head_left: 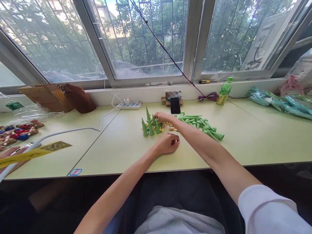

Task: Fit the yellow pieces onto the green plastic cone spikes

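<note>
Green, smooth, tapered cones with flared bases, upright group at the table's middle, left of the right forearm; at least five stand point up, close together, one at the back rising highest; more of the same lie on their sides in a loose heap to the right, pointing various ways, partly hidden by that forearm; small yellow pieces are scattered between the two lots, too small to make out.

Pale yellow-green tabletop runs in front of the cones to the front edge; surface extends left to a dark seam, and right of the heap toward teal plastic-wrapped bundles; behind, a black flat phone-like object is propped upright near the heap, white power strip farther left, green-capped bottle back right.

Left hand rests on the tabletop just in front of the yellow pieces, fingers loosely curled toward the thumb, small gap inside; cannot tell if anything is held; right hand reaches across to the upright cones, fingers bent downward beside them; fingertips hidden, so grip cannot be told.
</note>
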Available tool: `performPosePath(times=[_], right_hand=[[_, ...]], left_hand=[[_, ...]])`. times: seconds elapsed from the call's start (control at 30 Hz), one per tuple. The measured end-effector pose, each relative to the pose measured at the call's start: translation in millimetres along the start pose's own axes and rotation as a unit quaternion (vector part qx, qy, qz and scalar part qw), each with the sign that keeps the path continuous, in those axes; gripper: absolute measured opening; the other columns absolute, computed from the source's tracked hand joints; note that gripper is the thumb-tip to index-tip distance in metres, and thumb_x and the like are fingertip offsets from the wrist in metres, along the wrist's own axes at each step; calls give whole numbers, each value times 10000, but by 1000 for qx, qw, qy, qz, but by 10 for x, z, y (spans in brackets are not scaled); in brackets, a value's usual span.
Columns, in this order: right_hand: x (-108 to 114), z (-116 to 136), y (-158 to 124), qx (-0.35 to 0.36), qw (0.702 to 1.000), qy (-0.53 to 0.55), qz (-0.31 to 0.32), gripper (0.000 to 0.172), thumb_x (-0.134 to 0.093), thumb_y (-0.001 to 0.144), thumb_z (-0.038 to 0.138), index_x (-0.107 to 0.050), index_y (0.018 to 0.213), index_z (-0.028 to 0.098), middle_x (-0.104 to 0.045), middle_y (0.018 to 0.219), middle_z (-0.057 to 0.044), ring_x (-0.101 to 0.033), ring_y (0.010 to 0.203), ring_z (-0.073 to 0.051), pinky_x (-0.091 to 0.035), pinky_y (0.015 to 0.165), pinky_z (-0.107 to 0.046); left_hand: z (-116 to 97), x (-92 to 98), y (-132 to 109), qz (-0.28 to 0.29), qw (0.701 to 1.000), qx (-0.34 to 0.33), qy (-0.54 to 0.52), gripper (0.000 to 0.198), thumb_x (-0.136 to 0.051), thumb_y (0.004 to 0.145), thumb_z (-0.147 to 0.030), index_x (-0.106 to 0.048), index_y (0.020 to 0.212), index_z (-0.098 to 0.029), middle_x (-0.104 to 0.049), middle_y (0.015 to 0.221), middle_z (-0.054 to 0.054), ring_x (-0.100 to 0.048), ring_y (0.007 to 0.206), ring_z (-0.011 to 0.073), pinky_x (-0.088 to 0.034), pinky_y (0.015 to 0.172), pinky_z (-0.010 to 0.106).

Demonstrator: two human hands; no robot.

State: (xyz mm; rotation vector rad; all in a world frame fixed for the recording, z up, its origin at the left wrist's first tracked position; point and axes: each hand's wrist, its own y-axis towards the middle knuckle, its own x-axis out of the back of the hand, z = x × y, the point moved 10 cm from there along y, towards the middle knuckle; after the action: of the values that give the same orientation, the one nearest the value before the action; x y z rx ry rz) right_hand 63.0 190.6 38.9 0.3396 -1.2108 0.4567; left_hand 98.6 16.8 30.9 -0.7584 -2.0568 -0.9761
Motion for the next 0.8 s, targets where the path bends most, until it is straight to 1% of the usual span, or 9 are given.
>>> performPosePath(times=[0.1,0.27,0.37,0.53,0.7,0.8], right_hand=[[33,-68,-55,-9,1000,-28,-7,469,-574,758,4,-769,1124,222,-754,1113,-30,-656,916,-158,-424,695,-188],[87,-157,-156,-23,998,-46,-20,465,-547,802,2,-766,1145,227,-735,1197,-45,-653,1052,-176,-440,794,-200],[112,-194,-215,-25,998,-53,-25,450,-554,814,16,-765,1153,223,-732,1216,-50,-651,1099,-189,-450,832,-209],[167,-245,-356,-36,997,-69,-25,427,-574,808,37,-773,1143,211,-733,1216,-73,-662,1098,-218,-466,823,-231],[222,-258,-542,-53,994,-93,-23,398,-533,846,64,-768,1138,197,-719,1237,-100,-646,1128,-251,-460,859,-280],[222,-246,-639,-45,993,-106,-21,379,-540,844,72,-768,1119,202,-718,1225,-108,-636,1130,-258,-452,876,-291]], left_hand=[[-16,4,6,9,1000,0,8,140,-547,820,-162,-679,772,-159,-613,596,2,-517,532,107,-387,574,236],[-15,17,8,12,1000,7,13,144,-547,820,-162,-681,767,-159,-616,600,7,-515,532,111,-387,576,242],[-11,23,3,11,1000,5,14,144,-547,821,-159,-682,771,-160,-612,595,5,-511,529,112,-385,575,244],[1,31,3,7,1000,1,24,145,-550,833,-163,-686,783,-161,-623,615,8,-509,538,112,-379,579,246],[16,27,11,10,999,7,34,146,-554,841,-170,-688,785,-161,-622,622,8,-502,547,113,-376,590,249],[10,37,12,8,999,7,34,149,-551,849,-172,-683,780,-163,-624,627,9,-507,551,114,-374,587,249]])
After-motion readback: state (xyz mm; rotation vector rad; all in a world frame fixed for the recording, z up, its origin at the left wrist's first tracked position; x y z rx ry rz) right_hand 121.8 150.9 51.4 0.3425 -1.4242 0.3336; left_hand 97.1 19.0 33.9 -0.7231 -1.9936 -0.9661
